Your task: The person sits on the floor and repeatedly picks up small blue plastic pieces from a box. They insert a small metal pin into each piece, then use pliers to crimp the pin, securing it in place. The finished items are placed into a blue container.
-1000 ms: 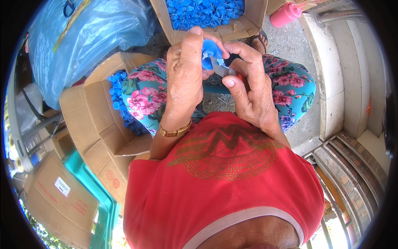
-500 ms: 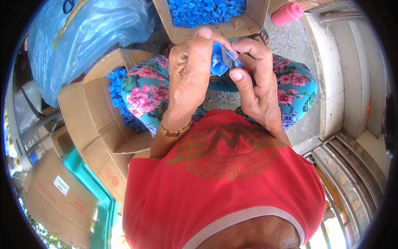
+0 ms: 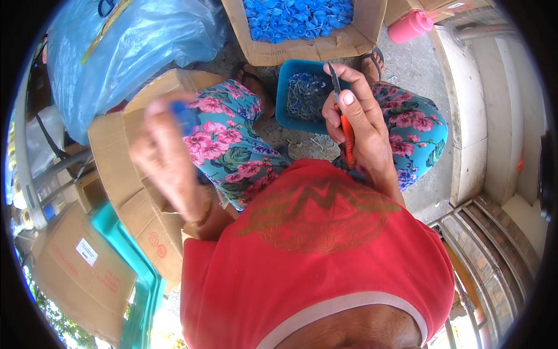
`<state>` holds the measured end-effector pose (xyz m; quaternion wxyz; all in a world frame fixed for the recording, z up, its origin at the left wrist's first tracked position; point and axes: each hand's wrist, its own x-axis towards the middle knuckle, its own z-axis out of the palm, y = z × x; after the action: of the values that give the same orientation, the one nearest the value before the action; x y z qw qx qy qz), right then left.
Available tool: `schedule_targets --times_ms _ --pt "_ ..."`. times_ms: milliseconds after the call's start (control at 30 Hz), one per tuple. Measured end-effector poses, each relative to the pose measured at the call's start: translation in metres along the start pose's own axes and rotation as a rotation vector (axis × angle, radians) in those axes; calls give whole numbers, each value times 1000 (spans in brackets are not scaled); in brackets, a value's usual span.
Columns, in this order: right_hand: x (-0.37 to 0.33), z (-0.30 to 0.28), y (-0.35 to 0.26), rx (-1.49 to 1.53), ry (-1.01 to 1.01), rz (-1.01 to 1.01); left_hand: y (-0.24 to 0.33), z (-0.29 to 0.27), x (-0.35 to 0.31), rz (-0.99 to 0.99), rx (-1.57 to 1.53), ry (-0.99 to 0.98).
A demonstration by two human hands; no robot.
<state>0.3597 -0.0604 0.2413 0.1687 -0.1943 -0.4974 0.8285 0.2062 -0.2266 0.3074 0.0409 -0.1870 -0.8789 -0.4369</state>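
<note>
My left hand [image 3: 168,154] is out to the left over an open cardboard box, smeared by motion. At its fingers is a small blue plastic piece [image 3: 185,118], round but blurred, apparently pinched. My right hand [image 3: 367,131] is wrapped round a small knife [image 3: 347,136] with an orange handle. Its dark pointed blade points up and away, along the forefinger. Below and beyond that hand, a teal tub [image 3: 283,96] stands on the ground between my feet, with thin pale and blue trimmings [image 3: 308,96] inside.
A cardboard box [image 3: 308,53] of blue cup-shaped pieces [image 3: 296,20] stands beyond the tub. The open box [image 3: 125,151] is beside my left leg. A blue plastic bag [image 3: 133,46] lies far left; a pink bottle [image 3: 410,27] stands far right. Metal rails [image 3: 476,256] are at right.
My hands were together at the blue piece with the blade against it. The left has swung left and down with it, uncovering the tub. The right stays nearly in place with the knife.
</note>
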Motion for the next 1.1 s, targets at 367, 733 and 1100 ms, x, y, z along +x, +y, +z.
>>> schedule_targets --times_ms 367,733,1100 --pt "6 -10 20 -131 80 111 -6 72 58 369 329 -163" --pt "13 -32 14 -140 249 113 -206 351 143 185 1151 -621" --pt "12 -30 15 -190 241 163 -195 326 135 229 916 -672"
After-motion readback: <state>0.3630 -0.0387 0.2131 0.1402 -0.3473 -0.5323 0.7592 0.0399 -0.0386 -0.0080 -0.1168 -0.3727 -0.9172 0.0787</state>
